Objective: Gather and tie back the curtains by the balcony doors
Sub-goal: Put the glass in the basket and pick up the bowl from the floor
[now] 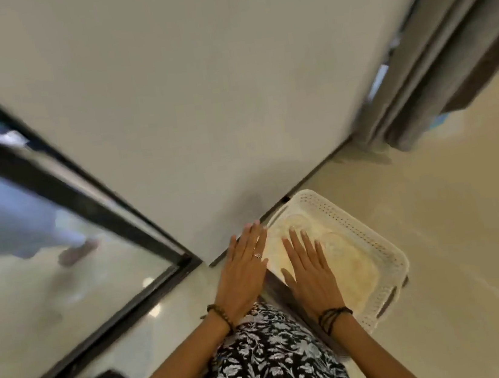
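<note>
Basket: a white plastic basket (372, 236) with small holes in its walls stands on the pale shiny floor (455, 241), one corner close to the foot of the white wall (198, 100).
In the basket: pale cream-coloured pieces (350, 267) with rounded outlines lie flat on the bottom; I cannot tell what they are.
Left hand: the left hand (243, 272) is flat, the fingers straight and close together, held in front of the wall and the left edge of the basket; it holds nothing. It has a ring on one finger and a bead bracelet on the wrist.
Right hand: the right hand (311, 272) is also flat with straight fingers, seen over the basket's near part; it grips nothing. Whether it touches the contents is not clear. Dark cords go around the wrist.
Curtains: the grey curtains (435, 69) hang in folds at the upper right, well apart from both hands, reaching down to the floor.
Glass door: a dark-framed glass door (61, 188) is on the left; the reflections in it are blurred.
Cut off: the near left corner of the basket is hidden behind the right hand and arm; the curtains run out of the picture at the top.
Clothing: black cloth with white flowers (264, 361) fills the bottom middle.
</note>
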